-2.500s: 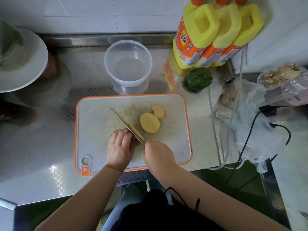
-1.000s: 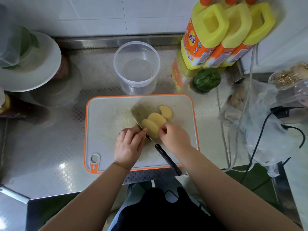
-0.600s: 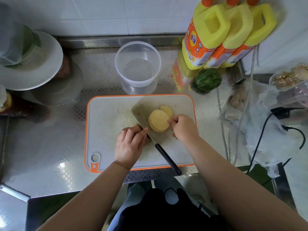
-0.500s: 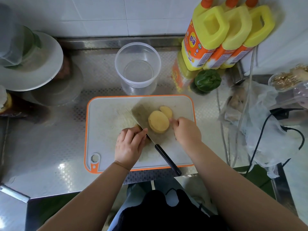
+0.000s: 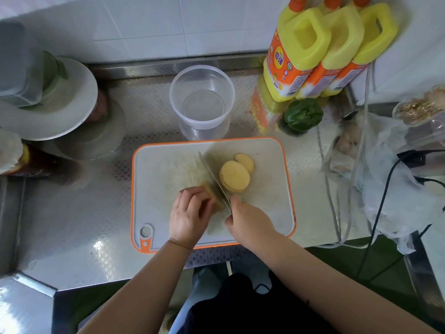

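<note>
A white cutting board [image 5: 163,165] with an orange rim lies on the steel counter. My left hand [image 5: 190,214] curls over a piece of potato [image 5: 207,188] near the board's middle and holds it down. My right hand [image 5: 248,220] grips the handle of a cleaver [image 5: 213,175], whose blade stands on edge against the potato piece beside my left fingers. To the right of the blade lies a stack of round potato slices [image 5: 234,175], with another slice [image 5: 245,161] just behind it.
A clear plastic tub [image 5: 202,102] stands behind the board. Three yellow bottles [image 5: 313,49] and a green pepper [image 5: 302,114] sit at the back right. A plastic bag [image 5: 390,189] and black cables lie on the right. A white plate [image 5: 60,104] is at the left.
My right hand left the potato slices, which now lie stacked, and took the cleaver's handle. The blade went from lying flat on the board to standing on edge at the potato piece.
</note>
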`<act>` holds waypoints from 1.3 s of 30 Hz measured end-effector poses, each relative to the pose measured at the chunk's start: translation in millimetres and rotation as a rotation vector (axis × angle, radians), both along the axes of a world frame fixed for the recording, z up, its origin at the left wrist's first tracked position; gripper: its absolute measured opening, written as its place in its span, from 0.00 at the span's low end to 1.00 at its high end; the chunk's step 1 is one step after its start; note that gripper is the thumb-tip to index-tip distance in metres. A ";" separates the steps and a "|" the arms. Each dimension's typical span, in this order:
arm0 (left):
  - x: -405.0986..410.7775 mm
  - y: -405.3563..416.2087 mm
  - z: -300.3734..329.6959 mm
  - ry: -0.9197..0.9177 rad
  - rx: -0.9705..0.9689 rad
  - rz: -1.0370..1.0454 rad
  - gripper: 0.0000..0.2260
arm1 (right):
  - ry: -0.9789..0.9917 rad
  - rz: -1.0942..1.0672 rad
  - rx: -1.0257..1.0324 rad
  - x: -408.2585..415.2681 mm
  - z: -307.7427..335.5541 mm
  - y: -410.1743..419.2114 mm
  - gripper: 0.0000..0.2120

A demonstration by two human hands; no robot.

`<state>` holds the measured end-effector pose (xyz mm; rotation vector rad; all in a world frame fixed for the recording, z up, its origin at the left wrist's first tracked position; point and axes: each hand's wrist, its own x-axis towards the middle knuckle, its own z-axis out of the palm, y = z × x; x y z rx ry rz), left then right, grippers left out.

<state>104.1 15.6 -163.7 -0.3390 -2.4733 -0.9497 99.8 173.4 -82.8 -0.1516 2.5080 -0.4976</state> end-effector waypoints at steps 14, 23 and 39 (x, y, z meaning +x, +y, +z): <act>5.3 6.4 -4.7 0.020 -0.028 0.004 0.03 | 0.126 -0.115 0.035 5.7 -19.8 -1.2 0.05; 4.7 6.5 -11.7 0.016 -0.031 0.030 0.03 | 0.395 0.004 0.144 25.6 10.9 -9.5 0.11; 4.9 6.0 -14.9 0.035 -0.044 0.013 0.04 | 0.152 -0.029 0.109 24.1 35.4 -16.6 0.02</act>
